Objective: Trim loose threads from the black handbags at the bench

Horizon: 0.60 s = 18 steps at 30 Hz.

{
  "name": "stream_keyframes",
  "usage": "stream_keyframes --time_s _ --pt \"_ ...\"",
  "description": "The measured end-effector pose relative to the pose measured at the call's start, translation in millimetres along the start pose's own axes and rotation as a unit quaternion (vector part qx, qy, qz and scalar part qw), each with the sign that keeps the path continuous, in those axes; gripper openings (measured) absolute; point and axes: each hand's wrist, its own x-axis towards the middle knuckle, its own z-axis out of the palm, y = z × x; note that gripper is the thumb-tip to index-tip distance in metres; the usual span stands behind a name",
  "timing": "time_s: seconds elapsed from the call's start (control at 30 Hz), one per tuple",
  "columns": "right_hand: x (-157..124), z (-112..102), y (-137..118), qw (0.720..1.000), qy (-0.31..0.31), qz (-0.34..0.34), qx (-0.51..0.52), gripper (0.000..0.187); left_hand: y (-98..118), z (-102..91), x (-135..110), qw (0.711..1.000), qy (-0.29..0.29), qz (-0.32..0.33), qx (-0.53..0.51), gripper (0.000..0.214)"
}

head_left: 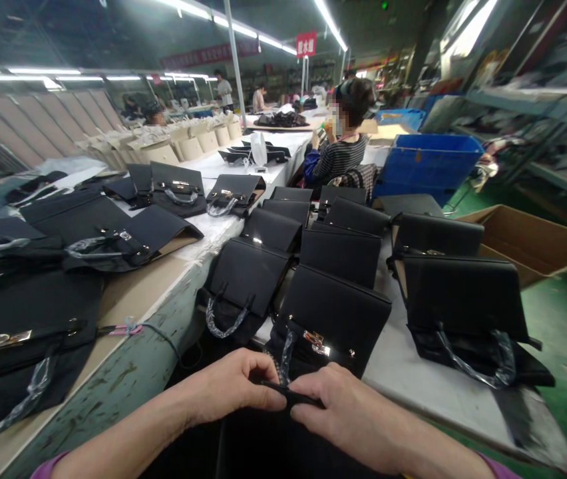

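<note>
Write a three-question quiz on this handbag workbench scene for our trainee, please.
1. True or false: the left hand and right hand both pinch a black strip.
2. What colour is the large crate left of the cardboard box: a) red, b) blue, c) white?
3. What wraps the handle of the rightmost black handbag?

Key: 1. True. 2. b. 3. Clear plastic film.

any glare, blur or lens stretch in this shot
Head view: ceiling light blown white, clasp glinting; head view: left hand and right hand fairly clear, shelf at right soft; head view: cardboard box seemingly stretched toward the edge, black piece in the hands losing detail.
</note>
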Motion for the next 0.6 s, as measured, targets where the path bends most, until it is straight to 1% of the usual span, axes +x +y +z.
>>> stream_keyframes --time_s 0.2,0.4,0.6 --pt "-6 0 -3 1.0 0.008 -0.001 -0.021 0.02 3 -1.4 -3 0.999 -0.019 0.002 -0.038 0.018" --pt "-12 2 -3 0.999 0.016 -0.019 -0.048 0.017 4 3.4 -3 0.998 0.013 -0.024 -0.063 0.014" --pt "-16 5 -4 0.997 0.012 -0.007 -0.078 0.019 6 10.1 -1 0.996 0.029 -0.039 -0.07 0.012"
